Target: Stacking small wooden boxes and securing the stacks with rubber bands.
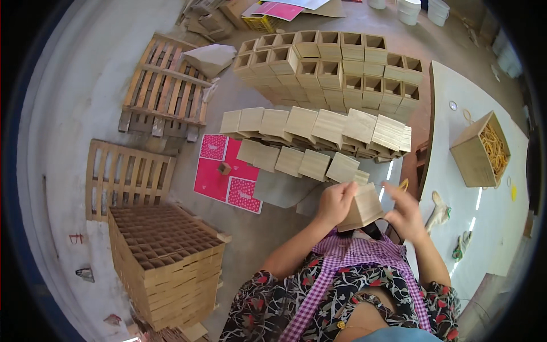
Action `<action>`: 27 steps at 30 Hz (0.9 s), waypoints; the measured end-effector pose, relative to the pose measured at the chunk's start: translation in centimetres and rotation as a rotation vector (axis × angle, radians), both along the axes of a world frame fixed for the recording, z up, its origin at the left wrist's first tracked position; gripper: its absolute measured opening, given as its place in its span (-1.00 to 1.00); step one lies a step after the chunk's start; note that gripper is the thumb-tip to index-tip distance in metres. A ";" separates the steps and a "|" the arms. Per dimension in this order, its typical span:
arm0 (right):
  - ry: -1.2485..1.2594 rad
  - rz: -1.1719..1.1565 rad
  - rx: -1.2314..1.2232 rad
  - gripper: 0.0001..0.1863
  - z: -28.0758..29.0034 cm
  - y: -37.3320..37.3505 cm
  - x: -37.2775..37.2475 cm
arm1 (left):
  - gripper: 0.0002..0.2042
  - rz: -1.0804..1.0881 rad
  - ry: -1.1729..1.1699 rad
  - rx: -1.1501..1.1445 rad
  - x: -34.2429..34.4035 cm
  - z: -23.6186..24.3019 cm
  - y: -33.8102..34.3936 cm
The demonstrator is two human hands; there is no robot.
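My left hand [337, 204] grips a small pale wooden box [364, 207] in front of my apron, with the thumb along its upper edge. Close by the box's right side is my right hand [405, 213], its fingers bent and slightly smeared by motion. A yellow rubber band [404, 184] loops out at those fingers, which seem to hold it. Just beyond my hands lie rows of stacked wooden boxes [329, 126] with closed faces showing. Behind them rises a stack of similar boxes [308, 69] with their openings up.
To my right, a white table [490, 228] carries a box [475, 149] of rubber bands and gloves [439, 211]. Pallets [165, 85] and a tall stack of brown boxes [171, 268] stand at left. Pink printed sheets [225, 182] lie on the floor.
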State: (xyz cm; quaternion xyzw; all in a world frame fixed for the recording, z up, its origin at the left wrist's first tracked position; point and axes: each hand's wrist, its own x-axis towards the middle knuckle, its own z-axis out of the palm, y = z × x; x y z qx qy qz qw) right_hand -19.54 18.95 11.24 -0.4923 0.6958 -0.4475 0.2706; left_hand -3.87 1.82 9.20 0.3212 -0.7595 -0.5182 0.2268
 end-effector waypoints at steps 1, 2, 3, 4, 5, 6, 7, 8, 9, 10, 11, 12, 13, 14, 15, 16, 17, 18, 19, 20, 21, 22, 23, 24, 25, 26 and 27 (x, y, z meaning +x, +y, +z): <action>0.117 0.118 -0.004 -0.34 0.5 -0.5 1.5 | -0.62 -0.018 0.003 -0.036 -0.3 0.0 0.0; 0.207 0.087 -0.058 -0.36 0.8 -1.0 3.0 | -0.62 -0.017 -0.055 -0.024 -0.5 0.1 0.0; 0.328 0.095 -0.003 -0.37 1.1 -1.4 4.1 | -0.62 0.003 -0.042 -0.033 -0.6 0.2 0.0; 0.414 0.029 -0.057 -0.42 1.3 -1.8 5.1 | -0.62 0.027 -0.043 -0.019 -0.5 0.3 -0.1; 0.422 -0.003 -0.154 -0.44 1.4 -2.1 5.7 | -0.62 0.049 -0.065 0.010 -0.4 0.4 -0.2; 0.420 -0.031 -0.196 -0.46 1.5 -2.4 6.1 | -0.62 0.063 -0.041 0.001 -0.2 0.6 -0.4; 0.405 -0.055 -0.234 -0.59 1.7 -2.6 6.4 | -0.61 0.062 -0.053 -0.024 0.2 0.6 -0.6; 0.409 -0.026 -0.187 -0.59 1.8 -2.8 6.4 | -0.61 0.051 -0.092 -0.037 0.4 0.6 -0.8; 0.346 0.010 -0.183 -0.66 2.0 -3.0 6.4 | -0.60 0.037 -0.118 -0.057 0.6 0.6 -0.9; 0.286 0.053 -0.201 -0.71 2.2 -3.2 6.4 | -0.60 0.040 -0.108 -0.062 0.7 0.4 -0.9; 0.286 0.045 -0.182 -0.71 2.3 -3.4 6.4 | -0.58 -0.007 -0.136 -0.074 0.7 0.0 -1.0; 0.255 0.096 -0.141 -0.73 2.5 -3.5 6.5 | -0.56 -0.040 -0.139 -0.113 0.7 -0.4 -1.1; 0.218 0.148 -0.153 -0.74 2.6 -3.5 6.5 | -0.56 -0.047 -0.163 -0.085 0.6 -1.0 -1.3; 0.300 0.206 -0.160 -0.75 2.8 -3.2 6.5 | -0.51 0.020 -0.181 0.075 0.5 -1.6 -1.8; 0.380 0.255 -0.187 -0.75 2.8 -2.8 6.3 | -0.46 0.071 -0.228 0.266 0.5 -2.3 -2.4; 0.410 0.365 -0.223 -0.78 2.8 -2.3 5.9 | -0.41 0.274 -0.113 0.336 0.6 -3.1 -3.4; 0.410 0.362 -0.310 -0.79 2.9 -1.6 4.6 | -0.37 0.459 -0.028 0.435 0.7 -3.8 -4.9; 0.394 0.418 -0.287 -0.80 2.9 -0.6 2.7 | -0.34 0.492 -0.024 0.506 1.8 -4.3 -7.3; 0.609 0.241 -0.338 -0.84 3.3 1.3 0.4 | -0.36 0.587 0.015 0.509 3.2 -4.7 -8.9; 0.580 0.058 -0.328 -0.83 3.3 2.9 -2.5 | -0.36 0.621 0.126 0.734 4.9 -4.9 -10.5; 0.557 -0.197 -0.349 -0.80 3.1 4.5 -6.7 | -0.36 0.644 0.226 0.779 6.8 -5.0 -11.5; 0.610 -0.447 -0.378 -0.78 2.8 5.9 -11.4 | -0.35 0.575 0.370 0.852 8.7 -4.9 -12.5; 0.753 -0.664 -0.353 -0.74 2.4 7.4 -16.6 | -0.38 0.565 0.449 0.887 10.3 -4.9 -13.3; 0.950 -0.752 -0.280 -0.73 2.5 9.1 -22.2 | -0.41 0.578 0.502 0.886 11.7 -4.8 -13.9; 0.993 -0.801 -0.058 -0.72 2.3 10.6 -27.5 | -0.43 0.534 0.598 0.876 13.0 -4.8 -14.4; 1.131 -0.774 0.121 -0.72 1.6 12.2 -31.9 | -0.47 0.564 0.631 0.890 14.1 -4.6 -15.0; 1.245 -0.766 0.332 -0.69 0.1 13.6 -35.3 | -0.47 0.570 0.628 0.905 14.9 -4.6 -15.4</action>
